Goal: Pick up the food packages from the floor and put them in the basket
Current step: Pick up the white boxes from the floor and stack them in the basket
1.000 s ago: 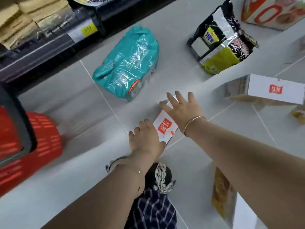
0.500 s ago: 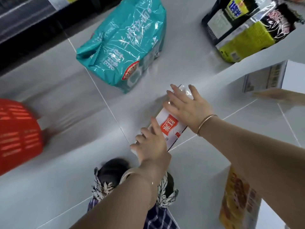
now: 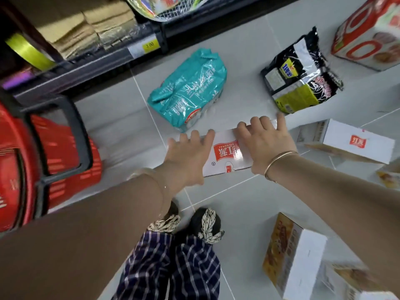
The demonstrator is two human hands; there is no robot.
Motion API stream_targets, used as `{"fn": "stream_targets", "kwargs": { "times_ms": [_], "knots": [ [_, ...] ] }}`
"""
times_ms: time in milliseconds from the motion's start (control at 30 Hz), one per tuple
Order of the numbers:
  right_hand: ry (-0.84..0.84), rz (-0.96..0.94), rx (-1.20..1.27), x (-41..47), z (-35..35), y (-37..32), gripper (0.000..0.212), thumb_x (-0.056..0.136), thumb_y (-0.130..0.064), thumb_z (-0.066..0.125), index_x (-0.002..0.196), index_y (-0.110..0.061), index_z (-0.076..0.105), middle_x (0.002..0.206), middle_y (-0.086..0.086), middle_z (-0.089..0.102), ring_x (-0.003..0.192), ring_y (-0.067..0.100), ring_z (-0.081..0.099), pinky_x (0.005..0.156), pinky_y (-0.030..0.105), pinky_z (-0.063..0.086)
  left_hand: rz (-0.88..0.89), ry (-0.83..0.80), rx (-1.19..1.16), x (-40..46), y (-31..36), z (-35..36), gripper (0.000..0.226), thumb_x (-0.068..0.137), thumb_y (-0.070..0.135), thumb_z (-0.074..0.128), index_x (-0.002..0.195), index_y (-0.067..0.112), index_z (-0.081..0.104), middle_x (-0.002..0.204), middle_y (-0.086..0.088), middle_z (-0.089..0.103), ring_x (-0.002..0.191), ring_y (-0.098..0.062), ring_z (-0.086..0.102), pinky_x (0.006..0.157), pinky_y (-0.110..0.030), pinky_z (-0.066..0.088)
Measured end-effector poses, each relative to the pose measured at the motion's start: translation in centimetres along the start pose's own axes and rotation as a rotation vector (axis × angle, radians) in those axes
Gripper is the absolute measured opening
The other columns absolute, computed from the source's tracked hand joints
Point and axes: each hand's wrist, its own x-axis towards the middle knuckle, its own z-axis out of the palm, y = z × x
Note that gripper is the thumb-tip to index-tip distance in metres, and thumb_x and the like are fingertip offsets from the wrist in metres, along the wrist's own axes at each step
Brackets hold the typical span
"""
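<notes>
The fingers (image 3: 194, 135) of the left hand (image 3: 187, 156) are curling over the far edge at the left end of a long white cardboard box with a red logo (image 3: 227, 154), while the right hand (image 3: 263, 146) is grasping the right end in the same way, its little finger sticking out straight. Both hands are holding the box between them, level and crosswise in front of the person; whether it is resting on the white tiled floor (image 3: 238, 198) or is already clear of it cannot be told.

The red plastic basket with a dark grey handle (image 3: 54, 148) is standing at the left, well apart from the box. Its inside is largely out of view, so no stored package can be confirmed.

Judged from this layout, the task is at an early stage. Packages lying on the floor:

- a teal plastic bag (image 3: 190, 92), just beyond the box;
- a black and yellow foil bag (image 3: 300, 76), far right;
- a second white carton with a red logo (image 3: 350, 141), right;
- a red and white box (image 3: 368, 33), far right corner;
- a yellow and white box (image 3: 292, 254), near right.
</notes>
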Motion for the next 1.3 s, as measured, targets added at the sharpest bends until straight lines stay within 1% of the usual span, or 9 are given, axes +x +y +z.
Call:
{"fn": "stream_targets", "kwargs": {
  "times_ms": [167,300,467,600,767,900,1000,1200,1300],
  "knots": [
    [0.033,0.032,-0.02,-3.5,-10.2,1.0,0.086,0.069,-0.032,0.074,0.138,-0.016,0.024,0.13,0.011,0.04,0.125,0.03,0.037,0.11,0.055,0.016,0.0,0.034,0.016,-4.7,-3.5,-8.8,0.112,0.064,0.037,0.081,0.145,0.024,0.005,0.134,-0.012,0.035,0.121,-0.034,0.041,0.092,-0.046,0.039],
    [0.102,-0.007,-0.078,-5.5,-17.4,1.1,0.091,0.066,-0.04,0.075,0.137,-0.016,0.024,0.13,0.011,0.042,0.123,0.03,0.04,0.109,0.052,0.018,-0.024,0.087,-0.005,-8.6,-6.3,-14.4,0.108,0.062,0.038,0.081,0.141,0.025,0.01,0.128,-0.011,0.039,0.117,-0.033,0.044,0.089,-0.046,0.039],
    [0.162,-0.03,-0.128,-7.5,-25.5,-0.9,0.094,0.065,-0.049,0.075,0.137,-0.016,0.025,0.127,0.011,0.043,0.121,0.03,0.041,0.109,0.052,0.019,-0.037,0.168,-0.029,-14.3,-10.8,-20.0,0.105,0.067,0.066,0.067,0.143,0.026,0.007,0.13,-0.012,0.039,0.121,-0.035,0.043,0.097,-0.051,0.036],
    [0.226,-0.063,-0.157,-7.9,-29.9,-4.9,0.092,0.064,-0.055,0.073,0.134,-0.017,0.027,0.126,0.011,0.044,0.12,0.03,0.041,0.107,0.051,0.021,-0.078,0.18,0.01,-18.1,-15.7,-21.4,0.107,0.066,0.052,0.074,0.144,0.026,0.006,0.132,-0.014,0.039,0.122,-0.036,0.042,0.103,-0.054,0.034],
    [0.299,-0.111,-0.175,-7.2,-34.5,-13.2,0.088,0.066,-0.058,0.069,0.133,-0.016,0.03,0.127,0.012,0.045,0.12,0.031,0.042,0.106,0.051,0.022,-0.118,0.19,0.048,-23.1,-24.2,-19.8,0.111,0.061,0.05,0.08,0.14,0.029,0.005,0.129,-0.011,0.04,0.118,-0.032,0.043,0.102,-0.052,0.035],
    [0.3,-0.137,-0.167,-6.6,-37.6,-22.3,0.085,0.062,-0.06,0.071,0.126,-0.018,0.034,0.121,0.011,0.048,0.115,0.029,0.045,0.103,0.049,0.025,-0.143,0.149,0.048,-27.9,-32.3,-17.3,0.115,0.058,0.044,0.084,0.141,0.029,0.007,0.125,-0.009,0.04,0.114,-0.031,0.044,0.099,-0.048,0.036],
    [0.274,-0.147,-0.166,-5.8,-39.1,-28.5,0.09,0.062,-0.062,0.071,0.13,-0.017,0.032,0.123,0.011,0.047,0.117,0.03,0.045,0.103,0.051,0.025,-0.155,0.127,0.037,-30.9,-37.4,-15.2,0.113,0.057,0.041,0.084,0.139,0.029,0.008,0.121,-0.008,0.04,0.109,-0.029,0.046,0.093,-0.042,0.04],
    [0.23,-0.19,-0.147,-2.8,-38.3,-38.7,0.1,0.063,-0.052,0.076,0.14,-0.015,0.023,0.134,0.013,0.04,0.128,0.031,0.037,0.106,0.051,0.023,-0.209,0.084,0.014,-33.5,-44.8,-8.7,0.114,0.056,0.043,0.085,0.139,0.027,0.009,0.121,-0.009,0.041,0.11,-0.03,0.047,0.087,-0.043,0.047],
    [0.202,-0.215,-0.157,-0.5,-35.8,-41.8,0.098,0.062,-0.051,0.077,0.138,-0.014,0.026,0.132,0.013,0.042,0.125,0.03,0.039,0.104,0.047,0.027,-0.22,0.059,0.01,-32.4,-46.7,-4.5,0.115,0.056,0.039,0.085,0.141,0.028,0.007,0.128,-0.01,0.04,0.114,-0.031,0.047,0.09,-0.044,0.046]
  ]
}}
